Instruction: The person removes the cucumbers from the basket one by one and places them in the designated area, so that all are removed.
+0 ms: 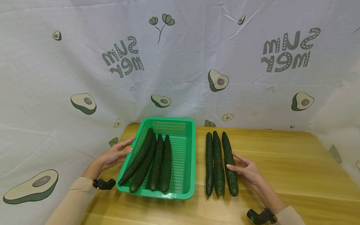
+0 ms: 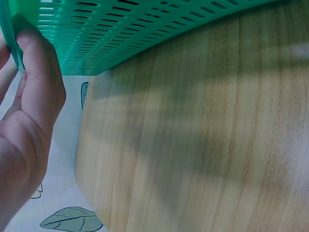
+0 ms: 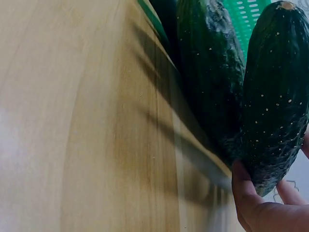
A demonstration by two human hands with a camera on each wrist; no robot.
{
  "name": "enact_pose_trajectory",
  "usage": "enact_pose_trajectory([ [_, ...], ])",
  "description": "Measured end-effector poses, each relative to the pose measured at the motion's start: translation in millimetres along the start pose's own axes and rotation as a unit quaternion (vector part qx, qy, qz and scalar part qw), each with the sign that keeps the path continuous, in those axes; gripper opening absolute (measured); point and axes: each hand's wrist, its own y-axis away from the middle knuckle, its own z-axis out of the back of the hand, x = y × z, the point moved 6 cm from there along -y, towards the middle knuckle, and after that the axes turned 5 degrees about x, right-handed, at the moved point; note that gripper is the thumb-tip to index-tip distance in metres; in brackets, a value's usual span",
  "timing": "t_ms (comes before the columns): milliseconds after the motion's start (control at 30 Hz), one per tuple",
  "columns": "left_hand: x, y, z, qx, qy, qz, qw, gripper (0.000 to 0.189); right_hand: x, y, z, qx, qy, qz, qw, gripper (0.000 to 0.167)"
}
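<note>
My left hand [image 1: 113,154] is at the left side of a green plastic basket [image 1: 190,159]; in the left wrist view its thumb and fingers pinch the basket's rim [image 2: 8,36]. Several dark green cucumbers [image 1: 166,164] lie lengthwise in the basket, leaning over its near rim. To the right, three cucumbers lie side by side on the table. My right hand [image 1: 247,170] grips the rightmost cucumber [image 1: 229,159], thumb across it and fingers along its right side. The right wrist view shows that cucumber [image 3: 275,92] close up, beside the middle one [image 3: 207,67].
The wooden table [image 1: 295,165] extends to the right of the cucumbers. A white cloth [image 1: 182,62] printed with avocados and lettering hangs behind the table and on both sides. The leftmost loose cucumber [image 1: 209,162] lies a short gap from the basket.
</note>
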Motion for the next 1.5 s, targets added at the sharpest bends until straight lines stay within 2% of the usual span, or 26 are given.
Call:
enact_pose_trajectory([
  [200, -0.7, -0.3, -0.7, 0.002, 0.013, -0.003, 0.9999, 0.07, -1.8, -0.2, -0.7, 0.0, 0.007, 0.0, 1.0, 0.08],
  [467, -1.5, -0.1, -0.3, 0.001, 0.007, 0.0, 1.0, 0.069, -3.8, -2.4, -1.8, 0.0, 0.009, -0.001, 1.0, 0.081],
  [600, -2.0, -0.3, 0.6, 0.002, 0.011, -0.001, 0.9999, 0.069, -0.2, -3.9, -2.6, -0.002, 0.028, -0.005, 0.9996, 0.083],
  [833, -3.3, -1.7, 3.2, -0.004, 0.005, 0.002, 1.0, 0.068, 8.0, -6.0, -1.4, 0.023, 0.07, -0.014, 0.9972, 0.086],
  [1167, -4.8, -4.3, 2.4, -0.004, 0.017, 0.014, 0.9998, 0.067, 7.2, -5.3, 2.7, 0.073, 0.067, -0.01, 0.9951, 0.085],
  [1333, -4.3, -4.4, 2.9, -0.001, 0.014, 0.013, 0.9998, 0.067, 7.0, -6.1, 5.4, 0.085, 0.084, -0.007, 0.9928, 0.083],
  [1500, -2.6, -2.9, 4.8, -0.001, 0.018, 0.014, 0.9997, 0.068, 6.3, -7.7, 5.7, 0.091, 0.077, -0.006, 0.9928, 0.078],
])
